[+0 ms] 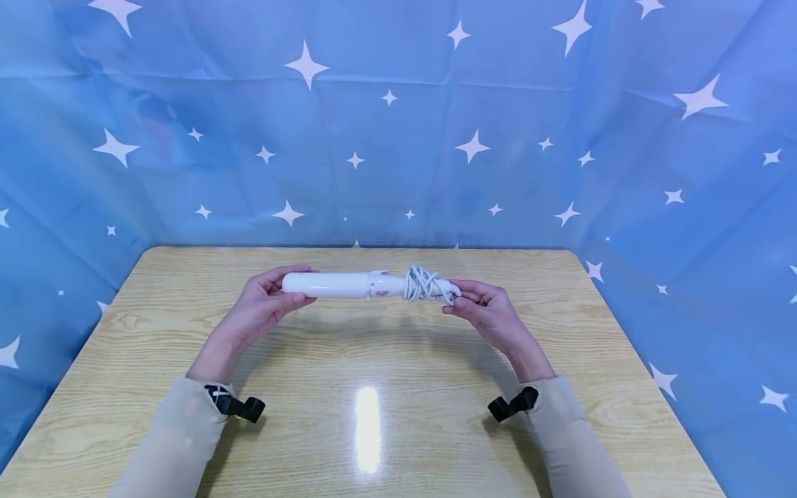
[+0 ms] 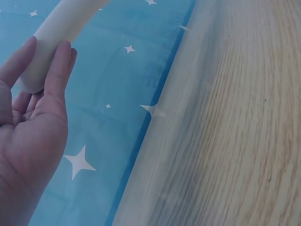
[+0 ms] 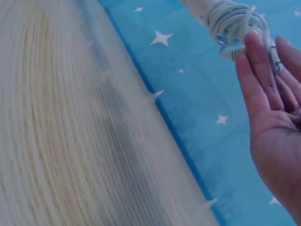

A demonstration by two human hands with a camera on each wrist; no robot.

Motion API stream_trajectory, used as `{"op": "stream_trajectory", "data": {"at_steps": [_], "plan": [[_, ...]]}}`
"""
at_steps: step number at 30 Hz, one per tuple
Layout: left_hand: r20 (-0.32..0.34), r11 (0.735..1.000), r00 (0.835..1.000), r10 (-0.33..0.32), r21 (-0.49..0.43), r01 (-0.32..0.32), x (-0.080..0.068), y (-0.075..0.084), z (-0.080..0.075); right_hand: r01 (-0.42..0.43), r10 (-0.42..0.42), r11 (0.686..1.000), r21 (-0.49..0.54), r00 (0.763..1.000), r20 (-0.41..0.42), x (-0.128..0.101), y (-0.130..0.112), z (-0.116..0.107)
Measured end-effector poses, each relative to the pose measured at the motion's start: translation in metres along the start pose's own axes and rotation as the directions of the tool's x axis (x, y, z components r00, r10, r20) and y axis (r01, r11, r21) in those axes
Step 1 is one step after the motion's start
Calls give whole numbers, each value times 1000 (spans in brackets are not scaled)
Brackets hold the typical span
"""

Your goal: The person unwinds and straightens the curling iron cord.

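Note:
A white curling iron [image 1: 336, 285] is held level above the table, its thick smooth barrel to the left and its thinner handle to the right. Grey-white cord [image 1: 420, 283] is wound in several loops around the handle. My left hand [image 1: 264, 301] pinches the barrel's rounded end between thumb and fingers; the left wrist view shows that barrel end [image 2: 42, 66] between them. At the other end, my right hand [image 1: 492, 315] holds the handle's tail and cord between thumb and fingertips. The right wrist view shows the coiled cord [image 3: 235, 21] just beyond the fingers.
Beneath the hands lies a light wood-grain table [image 1: 299, 408] with a bright light reflection near its middle. A blue curtain [image 1: 398, 124] with white stars hangs behind the back edge and along both sides. Black wrist straps with small cameras sit on both sleeves [image 1: 168, 443].

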State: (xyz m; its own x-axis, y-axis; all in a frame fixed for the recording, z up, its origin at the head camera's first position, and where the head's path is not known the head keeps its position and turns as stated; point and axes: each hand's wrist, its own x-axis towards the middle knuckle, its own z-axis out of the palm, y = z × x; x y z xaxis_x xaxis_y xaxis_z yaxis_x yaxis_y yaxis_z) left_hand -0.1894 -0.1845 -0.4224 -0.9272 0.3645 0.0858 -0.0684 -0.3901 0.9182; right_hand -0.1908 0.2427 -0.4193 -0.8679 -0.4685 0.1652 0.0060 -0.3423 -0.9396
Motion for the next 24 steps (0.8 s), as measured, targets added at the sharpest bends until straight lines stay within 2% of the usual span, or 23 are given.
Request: {"op": "stream_trajectory", "data": {"at_steps": [5, 8, 20, 24], "plan": [[4, 999, 999, -32, 12, 32, 1, -1, 1, -13, 9, 996, -85, 999, -44, 0, -1, 3], [-3, 1000, 1000, -30, 5, 30, 0, -2, 2, -17, 7, 992, -127, 997, -73, 0, -1, 4], [-3, 999, 1000, 31, -36, -32, 0, -2, 8, -24, -32, 968, -248, 975, -218, 4, -1, 13], [-7, 995, 998, 67, -77, -68, -1, -4, 8, -25, -61, 939, -344, 970, -237, 7, -2, 17]]}}
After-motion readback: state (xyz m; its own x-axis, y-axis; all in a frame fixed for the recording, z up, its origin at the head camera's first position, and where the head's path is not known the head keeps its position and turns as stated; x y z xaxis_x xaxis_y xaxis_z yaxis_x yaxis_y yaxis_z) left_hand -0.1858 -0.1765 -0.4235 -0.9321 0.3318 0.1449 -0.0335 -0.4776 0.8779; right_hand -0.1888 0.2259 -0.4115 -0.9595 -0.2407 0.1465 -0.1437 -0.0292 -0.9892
